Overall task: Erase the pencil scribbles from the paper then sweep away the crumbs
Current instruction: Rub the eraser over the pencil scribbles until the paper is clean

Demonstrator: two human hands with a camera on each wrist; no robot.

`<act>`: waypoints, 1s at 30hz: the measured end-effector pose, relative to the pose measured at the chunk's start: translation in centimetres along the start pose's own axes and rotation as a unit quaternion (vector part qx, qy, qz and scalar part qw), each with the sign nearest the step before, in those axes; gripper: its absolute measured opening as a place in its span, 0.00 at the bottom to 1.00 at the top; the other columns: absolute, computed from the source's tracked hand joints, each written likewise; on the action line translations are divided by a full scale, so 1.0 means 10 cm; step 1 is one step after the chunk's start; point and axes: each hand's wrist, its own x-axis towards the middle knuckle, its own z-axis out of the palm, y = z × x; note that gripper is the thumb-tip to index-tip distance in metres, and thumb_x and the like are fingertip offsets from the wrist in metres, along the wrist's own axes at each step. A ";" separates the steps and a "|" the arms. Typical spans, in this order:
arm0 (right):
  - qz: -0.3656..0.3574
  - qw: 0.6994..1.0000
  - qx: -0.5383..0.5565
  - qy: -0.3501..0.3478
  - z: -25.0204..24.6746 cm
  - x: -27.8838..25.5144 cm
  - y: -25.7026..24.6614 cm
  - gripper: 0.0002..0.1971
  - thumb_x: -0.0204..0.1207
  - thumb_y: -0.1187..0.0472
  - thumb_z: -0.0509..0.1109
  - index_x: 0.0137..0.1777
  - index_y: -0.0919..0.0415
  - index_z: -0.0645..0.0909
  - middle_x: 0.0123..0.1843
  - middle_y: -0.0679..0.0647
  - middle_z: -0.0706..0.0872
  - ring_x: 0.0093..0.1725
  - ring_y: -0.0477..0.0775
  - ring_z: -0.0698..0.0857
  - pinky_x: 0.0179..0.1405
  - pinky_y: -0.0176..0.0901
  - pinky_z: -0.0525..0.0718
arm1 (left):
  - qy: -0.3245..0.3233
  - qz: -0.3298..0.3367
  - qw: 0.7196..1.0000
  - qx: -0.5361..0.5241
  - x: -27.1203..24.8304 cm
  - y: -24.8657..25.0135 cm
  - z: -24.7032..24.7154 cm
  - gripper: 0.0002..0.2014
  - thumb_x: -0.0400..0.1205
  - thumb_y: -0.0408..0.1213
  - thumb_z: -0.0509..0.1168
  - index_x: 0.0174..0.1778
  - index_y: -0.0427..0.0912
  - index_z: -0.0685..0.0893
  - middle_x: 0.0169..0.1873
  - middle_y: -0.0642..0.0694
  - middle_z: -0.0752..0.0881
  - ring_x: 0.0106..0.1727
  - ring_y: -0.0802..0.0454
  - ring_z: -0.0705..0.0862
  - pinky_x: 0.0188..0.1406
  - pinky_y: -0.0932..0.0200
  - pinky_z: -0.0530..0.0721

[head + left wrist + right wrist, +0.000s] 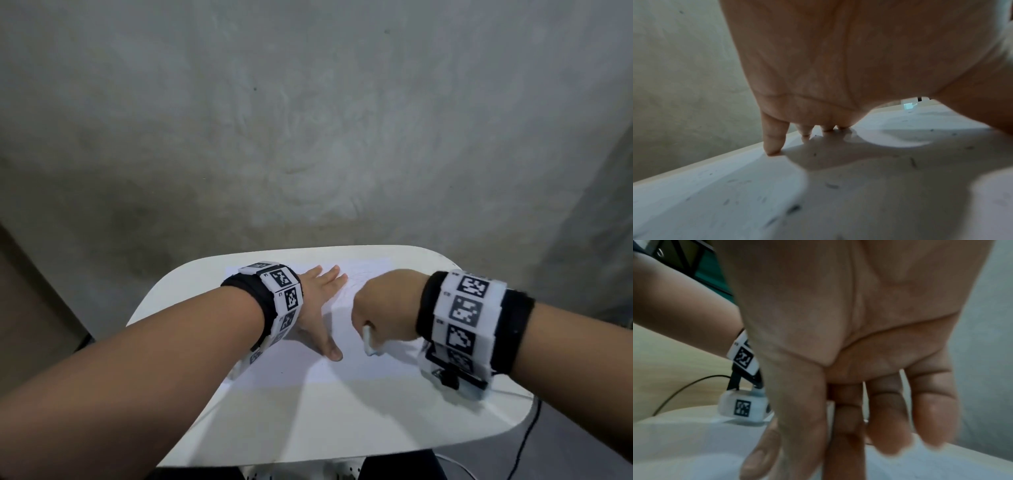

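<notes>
A white sheet of paper (342, 366) lies on a small white table (342, 428). Faint pencil scribbles (359, 277) show near the sheet's far edge. My left hand (322, 298) presses flat on the paper's left part with its fingers spread. In the left wrist view the fingertips (773, 146) touch the paper (756, 194), and dark eraser crumbs (831, 186) are scattered over it. My right hand (373, 318) hovers just right of the left and pinches a white eraser (369, 342). In the right wrist view only a sliver of the eraser (830, 415) shows between thumb and forefinger.
The table has rounded corners, with its edges close on every side of the paper. Grey concrete floor (308, 137) lies beyond it. A thin black cable (524, 442) hangs off the right side. A brown surface (27, 308) stands at the far left.
</notes>
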 end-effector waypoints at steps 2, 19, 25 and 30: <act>-0.005 0.998 0.016 0.065 -0.02 0.03 -0.03 0.05 0.76 0.55 0.68 0.44 0.52 0.85 0.37 0.47 0.82 0.41 0.54 0.79 0.34 0.39 0.71 | 0.005 0.004 1.000 -0.007 0.00 -0.01 0.00 0.65 0.65 0.70 0.71 0.83 0.53 0.31 0.83 0.54 0.29 0.84 0.47 0.33 0.81 0.41 0.46; 0.042 0.990 0.136 0.012 0.15 -0.07 0.32 0.06 0.70 0.60 0.67 0.32 0.52 0.79 0.34 0.48 0.83 0.35 0.53 0.77 0.38 0.45 0.78 | -0.009 0.006 1.000 -0.012 -0.01 -0.03 -0.01 0.66 0.65 0.71 0.71 0.82 0.52 0.29 0.82 0.56 0.29 0.84 0.50 0.32 0.81 0.39 0.43; 0.201 0.909 0.335 0.143 0.19 0.16 0.88 0.05 0.78 0.59 0.67 0.44 0.59 0.80 0.29 0.51 0.83 0.26 0.49 0.77 0.26 0.39 0.73 | -0.018 0.010 1.000 -0.016 -0.03 -0.03 -0.04 0.67 0.64 0.71 0.72 0.82 0.53 0.29 0.82 0.56 0.29 0.84 0.51 0.33 0.81 0.39 0.44; 0.224 0.941 0.228 0.109 0.21 0.33 0.91 0.05 0.76 0.63 0.63 0.40 0.59 0.79 0.35 0.52 0.81 0.40 0.58 0.80 0.32 0.39 0.73 | -0.021 0.017 1.000 -0.004 -0.05 -0.05 -0.12 0.66 0.61 0.75 0.70 0.84 0.52 0.37 0.84 0.56 0.35 0.86 0.52 0.43 0.83 0.43 0.50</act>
